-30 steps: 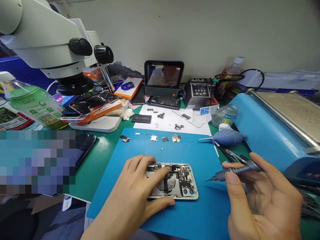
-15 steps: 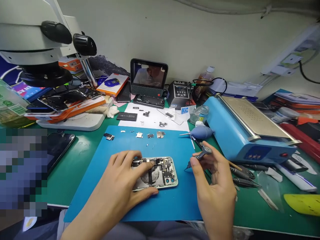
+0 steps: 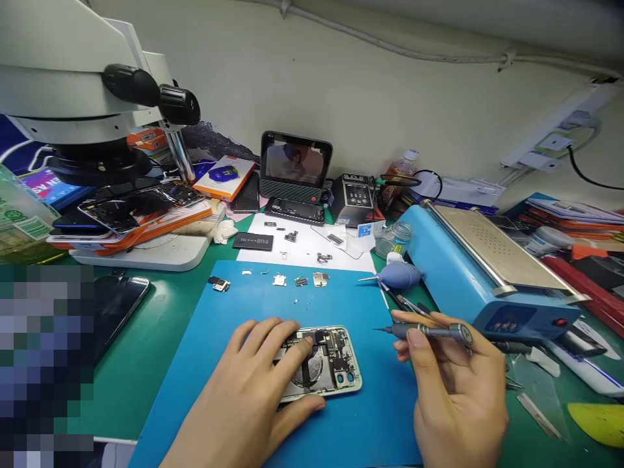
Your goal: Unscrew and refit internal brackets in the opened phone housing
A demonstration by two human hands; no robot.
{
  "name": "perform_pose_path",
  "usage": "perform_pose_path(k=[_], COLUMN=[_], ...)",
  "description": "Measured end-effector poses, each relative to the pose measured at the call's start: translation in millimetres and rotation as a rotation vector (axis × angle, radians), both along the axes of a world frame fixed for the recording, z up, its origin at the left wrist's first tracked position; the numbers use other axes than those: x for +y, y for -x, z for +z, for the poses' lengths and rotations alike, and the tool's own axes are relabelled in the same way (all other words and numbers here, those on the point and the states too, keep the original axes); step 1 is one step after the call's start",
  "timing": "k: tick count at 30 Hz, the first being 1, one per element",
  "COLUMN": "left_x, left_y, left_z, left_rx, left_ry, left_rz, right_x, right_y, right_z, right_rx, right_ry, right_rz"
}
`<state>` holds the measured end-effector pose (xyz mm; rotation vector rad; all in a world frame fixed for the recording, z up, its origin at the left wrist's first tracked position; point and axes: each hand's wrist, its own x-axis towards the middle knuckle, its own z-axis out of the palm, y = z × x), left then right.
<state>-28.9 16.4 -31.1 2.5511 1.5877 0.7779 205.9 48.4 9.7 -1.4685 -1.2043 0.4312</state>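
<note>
- Opened smartphone body with a pale green frame (image 3: 322, 367) lies flat on a smooth blue work mat (image 3: 385, 416), under the bare left hand (image 3: 258, 377).
- A slip is possible: if the left hand presses unevenly, the phone could turn on the mat, because its frame looks smooth.
- The slim dark grey metal screwdriver (image 3: 441, 331) points with its thin tip towards the phone, but is apart from it. If it comes down carelessly, it could scratch the dense board or tear a thin cable.
- The tiny silver pieces (image 3: 296, 301) lie loose beyond the phone; a sleeve or a push of air could scatter them, and they would be difficult to find.
- The phone shows a dark circuit area at its right end, two round camera openings at the near right corner, and a grey disc with a black strip across it. Its left end is hidden by the hand.
- Fingers of the left hand are bent over the phone, the index fingertip seeming to rest inside, the thumb along the near edge. The bare right hand (image 3: 455, 390) has its thumb and fingers closed around the screwdriver.
</note>
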Motion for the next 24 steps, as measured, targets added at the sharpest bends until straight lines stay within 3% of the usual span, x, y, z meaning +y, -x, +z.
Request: perform_pose_path(k=[5, 8, 11, 20, 24], left_x=[-1, -1, 0, 2, 3], left_y=[2, 2, -2, -7, -6], left_z=[-1.8, -2.0, -1.6, -0.9, 2.3], left_rx=[-0.023, -0.036, -0.071, -0.113, -0.108], left_ry=[-0.018, -0.04, -0.039, -0.077, -0.084], left_rz=[-0.009, -0.014, 0.009, 0.024, 0.041], right_x=[3, 7, 12, 21, 15], right_y=[7, 14, 19, 26, 28], right_z=[3.2, -1.4, -8.5, -14.6, -3.6], right_rx=[0.062, 0.064, 0.055, 0.07, 0.323], right_ry=[0.049, 0.134, 0.199, 0.223, 0.2], right_rz=[0.171, 0.33, 0.404, 0.43, 0.359])
